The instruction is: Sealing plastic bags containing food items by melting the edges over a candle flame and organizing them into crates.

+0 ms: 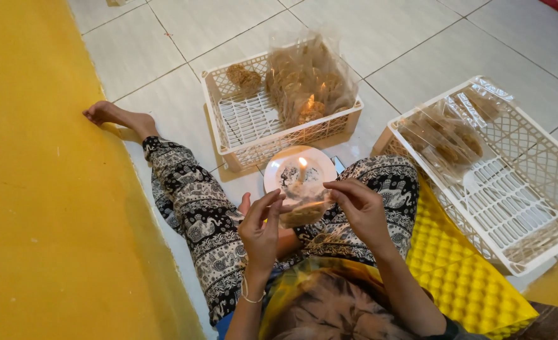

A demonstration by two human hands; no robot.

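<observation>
My left hand (261, 228) and my right hand (359, 206) together hold a small clear plastic bag (301, 208) with a brown round snack inside, pinched at its top edge. The bag sits just below the flame of a lit candle (302, 169), which stands on a white plate (285, 167) on the floor between my knees. I sit cross-legged in black-and-white patterned trousers.
A white plastic crate (228, 119) ahead holds a large clear bag of brown snacks (307, 79) and loose pieces. Another white crate (512, 208) on the right holds several sealed snack packets (446, 135). A yellow mat (39, 189) lies left; a yellow foam pad (461, 277) right.
</observation>
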